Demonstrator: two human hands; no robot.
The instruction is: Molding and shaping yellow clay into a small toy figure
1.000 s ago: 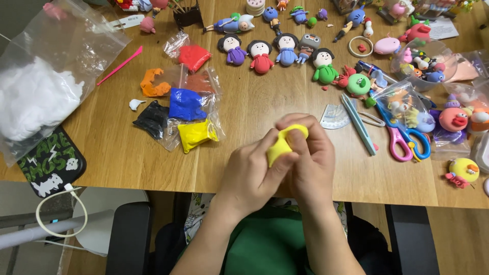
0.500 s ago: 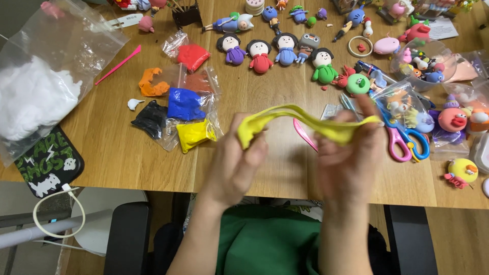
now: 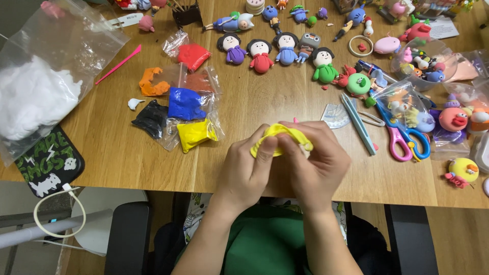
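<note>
Both of my hands are pressed together over the front edge of the wooden table point(image 3: 117, 153), folding a lump of yellow clay point(image 3: 277, 136) between them. My left hand point(image 3: 247, 170) pinches the clay's left side with thumb and fingers. My right hand point(image 3: 316, 163) wraps over its right side and hides part of it. The clay is bunched into a short folded strip on top of my fingers.
Bags of yellow point(image 3: 196, 133), blue point(image 3: 184, 103), black, orange and red point(image 3: 192, 55) clay lie to the left. A big bag of white stuffing point(image 3: 35, 97) and a phone point(image 3: 46, 165) are far left. Clay figures point(image 3: 261, 53), scissors point(image 3: 402, 137) and tweezers point(image 3: 359, 125) lie behind and right.
A second ago the clay was a ball in my hands. Half a second ago I stretched it into a long strip. Now my hands are back together and the clay is folded up.
</note>
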